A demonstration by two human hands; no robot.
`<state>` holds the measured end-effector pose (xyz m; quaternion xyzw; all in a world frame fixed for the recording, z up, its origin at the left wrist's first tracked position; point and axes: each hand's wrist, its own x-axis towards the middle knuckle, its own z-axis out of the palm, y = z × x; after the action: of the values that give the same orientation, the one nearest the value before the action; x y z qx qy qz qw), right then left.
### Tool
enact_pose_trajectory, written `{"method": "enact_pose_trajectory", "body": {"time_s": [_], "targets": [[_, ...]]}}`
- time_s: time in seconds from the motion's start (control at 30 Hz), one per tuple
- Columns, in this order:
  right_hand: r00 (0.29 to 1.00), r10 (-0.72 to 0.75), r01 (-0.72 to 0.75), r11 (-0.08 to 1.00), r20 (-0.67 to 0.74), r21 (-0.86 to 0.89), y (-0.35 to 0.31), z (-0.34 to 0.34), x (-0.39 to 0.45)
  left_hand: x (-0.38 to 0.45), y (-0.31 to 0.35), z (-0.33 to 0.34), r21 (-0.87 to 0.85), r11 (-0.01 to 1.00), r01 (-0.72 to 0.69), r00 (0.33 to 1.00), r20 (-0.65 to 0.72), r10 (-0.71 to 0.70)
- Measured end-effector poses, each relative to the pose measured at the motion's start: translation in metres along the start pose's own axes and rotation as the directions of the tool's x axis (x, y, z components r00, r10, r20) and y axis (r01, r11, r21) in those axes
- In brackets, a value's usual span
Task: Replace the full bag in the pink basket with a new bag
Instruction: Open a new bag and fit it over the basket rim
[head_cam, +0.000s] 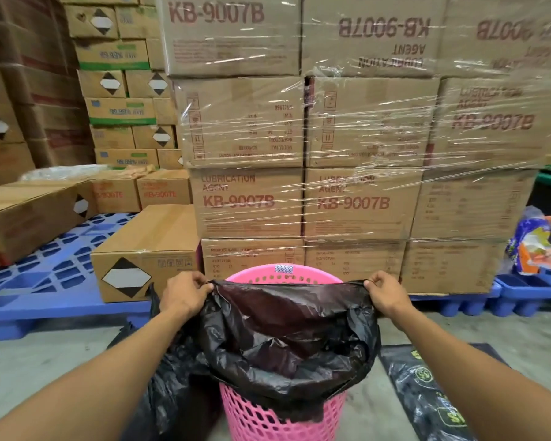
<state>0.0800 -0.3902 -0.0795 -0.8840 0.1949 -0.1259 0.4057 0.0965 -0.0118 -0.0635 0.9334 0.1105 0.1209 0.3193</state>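
Observation:
The pink basket (268, 418) stands on the floor right in front of me, its perforated far rim showing above a black bag. The new black bag (287, 342) hangs open inside the basket, its near edge folded over the front rim. My left hand (186, 291) pinches the bag's top edge at the left, and my right hand (384, 292) pinches it at the right, stretching the mouth wide just short of the far rim. A second black bag (169, 386), bulging and crumpled, sits on the floor against the basket's left side.
A shrink-wrapped stack of cardboard boxes (347, 202) rises just behind the basket on blue pallets (45, 281). A loose box (147, 253) sits at left. A pack of black bags (427, 393) lies on the floor at right. Colourful packaging (535, 246) rests at far right.

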Motion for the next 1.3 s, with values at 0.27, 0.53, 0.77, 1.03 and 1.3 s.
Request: {"method": "enact_pose_trajectory", "body": {"time_s": [0.27, 0.53, 0.77, 1.03, 1.3], "targets": [[0.998, -0.009, 0.028, 0.948, 0.06, -0.316, -0.014, 0.008, 0.032, 0.023, 0.011, 0.029, 0.222, 0.97, -0.102, 0.995, 0.044, 0.094], [0.925, -0.139, 0.106, 0.988, 0.353, 0.111, -0.019, 0.033, 0.037, 0.035, 0.022, 0.052, 0.395, 0.885, -0.246, 0.966, 0.028, 0.256], [0.933, -0.353, 0.358, 0.93, -0.076, 0.082, -0.006, 0.041, 0.039, 0.043, 0.022, 0.066, 0.51, 0.778, -0.368, 0.906, 0.008, 0.423], [0.868, -0.327, 0.108, 0.858, 0.373, 0.502, 0.017, 0.024, 0.037, 0.048, 0.023, 0.069, 0.495, 0.756, -0.428, 0.875, 0.019, 0.483], [0.885, -0.243, 0.131, 0.948, 0.398, 0.288, 0.008, 0.015, 0.051, 0.049, 0.028, 0.063, 0.333, 0.854, -0.399, 0.916, 0.108, 0.386]]}}
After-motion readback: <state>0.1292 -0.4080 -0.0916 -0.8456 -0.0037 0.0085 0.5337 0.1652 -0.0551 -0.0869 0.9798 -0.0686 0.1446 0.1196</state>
